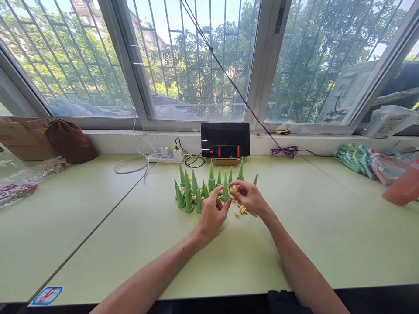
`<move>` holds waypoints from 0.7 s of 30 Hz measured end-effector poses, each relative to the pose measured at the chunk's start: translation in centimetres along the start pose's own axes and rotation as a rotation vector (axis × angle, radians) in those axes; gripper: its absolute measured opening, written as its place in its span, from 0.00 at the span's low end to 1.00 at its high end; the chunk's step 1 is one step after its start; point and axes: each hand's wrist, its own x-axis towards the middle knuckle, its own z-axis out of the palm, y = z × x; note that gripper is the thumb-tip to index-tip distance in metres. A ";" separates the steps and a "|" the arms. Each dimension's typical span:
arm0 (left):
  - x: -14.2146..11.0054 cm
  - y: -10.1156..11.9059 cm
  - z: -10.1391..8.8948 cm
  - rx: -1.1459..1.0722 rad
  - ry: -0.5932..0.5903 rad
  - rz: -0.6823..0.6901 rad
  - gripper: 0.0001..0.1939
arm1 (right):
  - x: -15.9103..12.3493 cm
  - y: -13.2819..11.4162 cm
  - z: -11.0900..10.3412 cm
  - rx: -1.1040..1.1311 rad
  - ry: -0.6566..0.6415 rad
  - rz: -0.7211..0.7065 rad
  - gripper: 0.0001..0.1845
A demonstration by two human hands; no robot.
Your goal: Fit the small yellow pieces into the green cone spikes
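Note:
A green pointed cone (225, 188) with a wider round base stands upright between my two hands. My left hand (212, 213) has its thumb and fingers closed around the low part of this cone. Just right of it, my right hand (251, 197) is bent, its thumb and fingertips drawn together close to the cone; anything held there is too small to make out. Several more green cones (189, 198) stand in a group to the left and behind, some stacked on others. Small yellow pegs (242, 209) lie loose below my right hand and among the cones.
A dark tablet (225, 131) leans at the back with a phone (227, 151) before it. Left of these is a power strip (163, 157) with cables. A brown bag (70, 141) sits far left; plastic-wrapped items (356, 160) and a reddish container (401, 185) lie far right.

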 end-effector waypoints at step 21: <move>-0.1 0.2 0.0 -0.018 -0.001 -0.007 0.19 | 0.0 -0.1 -0.1 0.016 -0.012 0.001 0.18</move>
